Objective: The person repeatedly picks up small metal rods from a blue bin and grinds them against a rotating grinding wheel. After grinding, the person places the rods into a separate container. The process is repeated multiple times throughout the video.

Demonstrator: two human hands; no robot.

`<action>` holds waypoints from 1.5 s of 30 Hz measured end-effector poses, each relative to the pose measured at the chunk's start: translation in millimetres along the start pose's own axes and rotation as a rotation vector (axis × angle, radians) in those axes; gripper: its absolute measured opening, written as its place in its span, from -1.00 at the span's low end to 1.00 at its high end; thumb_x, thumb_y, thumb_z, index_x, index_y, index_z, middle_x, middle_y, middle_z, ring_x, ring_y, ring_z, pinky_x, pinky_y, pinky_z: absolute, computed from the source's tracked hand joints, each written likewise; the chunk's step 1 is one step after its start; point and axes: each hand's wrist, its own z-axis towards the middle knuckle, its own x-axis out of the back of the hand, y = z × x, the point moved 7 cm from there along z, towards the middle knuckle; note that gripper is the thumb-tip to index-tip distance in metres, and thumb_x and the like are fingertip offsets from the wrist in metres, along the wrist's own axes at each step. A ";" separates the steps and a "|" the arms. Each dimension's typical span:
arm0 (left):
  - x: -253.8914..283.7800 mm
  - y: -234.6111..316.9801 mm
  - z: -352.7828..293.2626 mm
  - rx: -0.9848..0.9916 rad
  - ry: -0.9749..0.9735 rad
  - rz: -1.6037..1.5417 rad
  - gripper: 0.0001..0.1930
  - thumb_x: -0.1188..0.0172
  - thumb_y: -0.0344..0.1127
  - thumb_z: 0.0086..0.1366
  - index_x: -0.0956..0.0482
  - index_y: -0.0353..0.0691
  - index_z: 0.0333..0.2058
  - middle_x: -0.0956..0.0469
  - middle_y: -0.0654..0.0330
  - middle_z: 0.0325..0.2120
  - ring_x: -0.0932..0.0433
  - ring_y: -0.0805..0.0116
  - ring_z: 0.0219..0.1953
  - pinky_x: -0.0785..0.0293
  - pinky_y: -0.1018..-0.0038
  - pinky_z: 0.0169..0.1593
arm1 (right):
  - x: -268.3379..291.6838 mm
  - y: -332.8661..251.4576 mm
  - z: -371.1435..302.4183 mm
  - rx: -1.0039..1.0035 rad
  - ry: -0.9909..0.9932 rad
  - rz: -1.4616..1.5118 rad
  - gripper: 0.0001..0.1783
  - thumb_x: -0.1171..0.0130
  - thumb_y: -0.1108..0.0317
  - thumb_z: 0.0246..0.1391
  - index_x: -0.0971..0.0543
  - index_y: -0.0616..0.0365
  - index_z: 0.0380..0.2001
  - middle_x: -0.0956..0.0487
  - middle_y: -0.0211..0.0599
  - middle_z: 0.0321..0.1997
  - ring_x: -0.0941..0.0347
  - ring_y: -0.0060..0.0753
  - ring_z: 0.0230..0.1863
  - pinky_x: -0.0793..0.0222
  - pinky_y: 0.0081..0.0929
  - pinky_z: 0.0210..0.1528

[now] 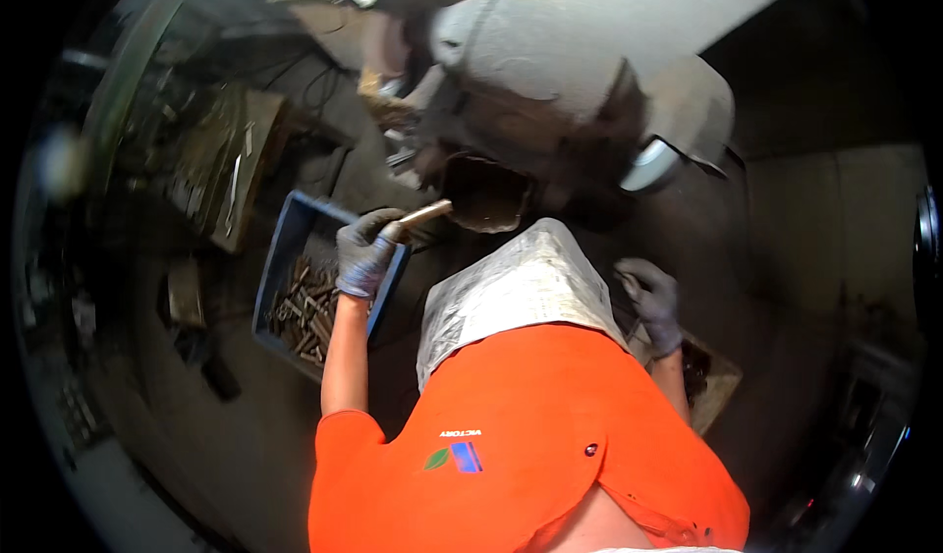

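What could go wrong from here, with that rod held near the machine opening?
The left hand grips a short metal rod by one end, its tip at the dark opening of the machine; it might slip or catch on the rim. The blue crate of rods sits right under that forearm and could get knocked. The right hand works low beside the woven apron, partly out of sight.

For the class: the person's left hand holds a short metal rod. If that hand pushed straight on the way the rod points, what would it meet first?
Probably the dark opening of the grey machine: the rod in the left hand points up-right at it. Depth is unclear.
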 end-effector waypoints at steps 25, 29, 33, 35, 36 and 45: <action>-236.6 16.6 27.4 0.484 -0.659 -0.929 -0.69 -0.11 -0.43 0.19 -0.39 -0.29 -0.07 -0.51 0.15 -0.33 -0.53 0.31 -0.35 -0.51 0.39 -0.29 | -12.9 -88.0 0.2 0.392 -0.047 0.247 -0.73 -0.30 0.43 -0.25 -0.58 0.22 -0.37 -0.49 -0.18 -0.26 -0.46 -0.27 -0.23 -0.39 -0.49 -0.21; -249.0 9.8 14.5 0.585 -0.624 -1.046 -0.65 -0.16 -0.43 0.14 -0.39 -0.36 -0.08 -0.50 0.04 -0.25 -0.52 0.23 -0.23 -0.49 0.32 -0.10 | -39.1 -100.0 -1.0 0.454 -0.192 -0.083 -0.73 -0.29 0.37 -0.29 -0.61 0.05 -0.37 -0.52 -0.33 -0.25 -0.41 -0.31 -0.21 -0.26 -0.43 -0.10; -249.6 -2.5 3.9 0.539 -0.536 -0.871 -0.67 -0.15 -0.47 0.15 -0.40 -0.43 -0.10 -0.52 0.04 -0.29 -0.54 0.28 -0.21 -0.52 0.41 -0.15 | -35.9 -90.9 3.8 0.401 -0.106 0.094 -0.76 -0.29 0.44 -0.26 -0.57 0.15 -0.40 -0.47 -0.26 -0.18 -0.44 -0.33 -0.20 -0.33 -0.46 -0.15; -243.5 5.1 5.4 0.493 -0.528 -0.754 -0.69 -0.13 -0.47 0.17 -0.39 -0.44 -0.10 -0.52 0.03 -0.28 -0.54 0.28 -0.23 -0.53 0.45 -0.17 | -18.9 -80.7 3.9 0.356 0.132 0.156 -0.71 -0.33 0.49 -0.27 -0.54 0.25 -0.36 -0.41 -0.14 -0.12 -0.48 -0.31 -0.17 -0.42 -0.51 -0.20; -241.6 7.3 5.8 0.471 -0.526 -0.696 -0.70 -0.12 -0.48 0.18 -0.39 -0.45 -0.10 -0.51 0.03 -0.28 -0.55 0.28 -0.24 -0.54 0.47 -0.18 | -18.4 -79.5 4.7 0.349 0.130 0.105 -0.71 -0.34 0.47 -0.28 -0.54 0.24 -0.38 -0.41 -0.15 -0.13 -0.47 -0.31 -0.17 -0.41 -0.51 -0.20; -255.6 21.8 4.1 0.348 -0.693 -0.434 -0.70 -0.08 -0.50 0.20 -0.40 -0.44 -0.08 -0.51 0.08 -0.23 -0.52 0.38 -0.23 -0.49 0.53 -0.12 | -22.0 -77.5 -1.4 0.356 0.215 -0.100 -0.70 -0.38 0.35 -0.32 -0.55 0.23 -0.47 -0.41 -0.14 -0.19 -0.46 -0.19 -0.23 -0.38 -0.45 -0.18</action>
